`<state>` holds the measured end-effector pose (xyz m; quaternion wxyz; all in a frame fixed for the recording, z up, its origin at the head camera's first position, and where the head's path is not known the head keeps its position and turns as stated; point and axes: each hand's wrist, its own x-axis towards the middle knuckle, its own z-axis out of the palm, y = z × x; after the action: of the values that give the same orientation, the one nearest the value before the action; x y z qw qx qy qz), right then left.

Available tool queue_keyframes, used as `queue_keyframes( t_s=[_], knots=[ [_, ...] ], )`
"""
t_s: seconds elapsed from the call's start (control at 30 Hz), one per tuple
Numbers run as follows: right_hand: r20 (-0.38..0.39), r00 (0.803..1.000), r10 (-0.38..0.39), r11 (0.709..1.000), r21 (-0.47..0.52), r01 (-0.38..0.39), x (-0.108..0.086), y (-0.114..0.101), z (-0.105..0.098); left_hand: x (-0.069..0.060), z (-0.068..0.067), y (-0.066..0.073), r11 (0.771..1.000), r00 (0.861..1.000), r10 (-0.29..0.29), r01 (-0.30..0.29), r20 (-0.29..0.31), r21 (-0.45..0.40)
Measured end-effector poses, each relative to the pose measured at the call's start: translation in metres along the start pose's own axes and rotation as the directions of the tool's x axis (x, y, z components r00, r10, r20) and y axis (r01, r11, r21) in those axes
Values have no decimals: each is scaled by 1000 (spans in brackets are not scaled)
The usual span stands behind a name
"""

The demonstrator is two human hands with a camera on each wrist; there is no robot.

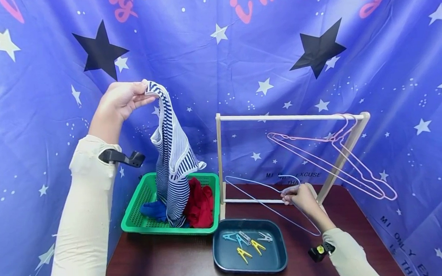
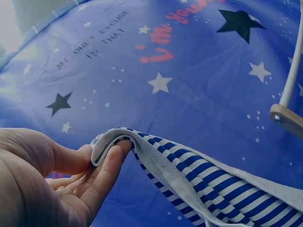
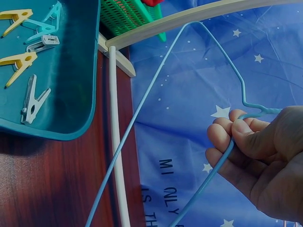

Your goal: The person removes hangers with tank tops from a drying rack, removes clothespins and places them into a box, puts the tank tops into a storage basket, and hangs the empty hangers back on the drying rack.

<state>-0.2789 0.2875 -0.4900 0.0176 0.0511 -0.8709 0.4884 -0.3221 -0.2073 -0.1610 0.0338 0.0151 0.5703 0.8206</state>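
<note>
High on the left, my left hand pinches one edge of a navy-and-white striped garment between thumb and fingers. The cloth hangs down, its lower end in the green basket. In the left wrist view the striped garment folds over the fingertips of the left hand. My right hand holds a blue wire hanger near its neck, in front of the wooden rack. The right wrist view shows the thumb and fingers of the right hand pinching the blue hanger.
Red cloth and blue cloth lie in the basket. A dark tray holds several yellow, blue and pale clothespins. Pink hangers hang at the right end of the rack's rail. A starry blue curtain surrounds the brown table.
</note>
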Motion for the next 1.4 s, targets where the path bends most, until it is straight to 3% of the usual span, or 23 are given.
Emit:
queue_keyframes(
  t_s=[0.3, 0.6, 0.77, 0.97, 1.3, 1.4],
  knots=[
    [19, 1000, -20, 1000, -17, 20, -1, 1, 0, 1, -11, -11, 999, 995, 37, -35, -88, 21],
    [18, 1000, 0, 1000, 20, 0, -1, 4, 3, 1, -17, -20, 985, 979, 64, -31, -192, 167],
    [17, 1000, 17, 1000, 13, -17, -1, 4, 4, 4, -23, -30, 962, 973, 62, 0, -221, 272],
    [21, 1000, 1, 1000, -12, -1, -2, 2, 3, 10, -31, -45, 906, 974, 71, 27, -215, 422],
    [31, 999, 6, 1000, 21, -7, -4, 2, 4, 19, -37, -71, 854, 970, 42, 91, -241, 512],
    [28, 1000, 7, 1000, 17, -7, -4, 1, 5, 19, -39, -76, 857, 971, 15, 111, -240, 503]
  ],
)
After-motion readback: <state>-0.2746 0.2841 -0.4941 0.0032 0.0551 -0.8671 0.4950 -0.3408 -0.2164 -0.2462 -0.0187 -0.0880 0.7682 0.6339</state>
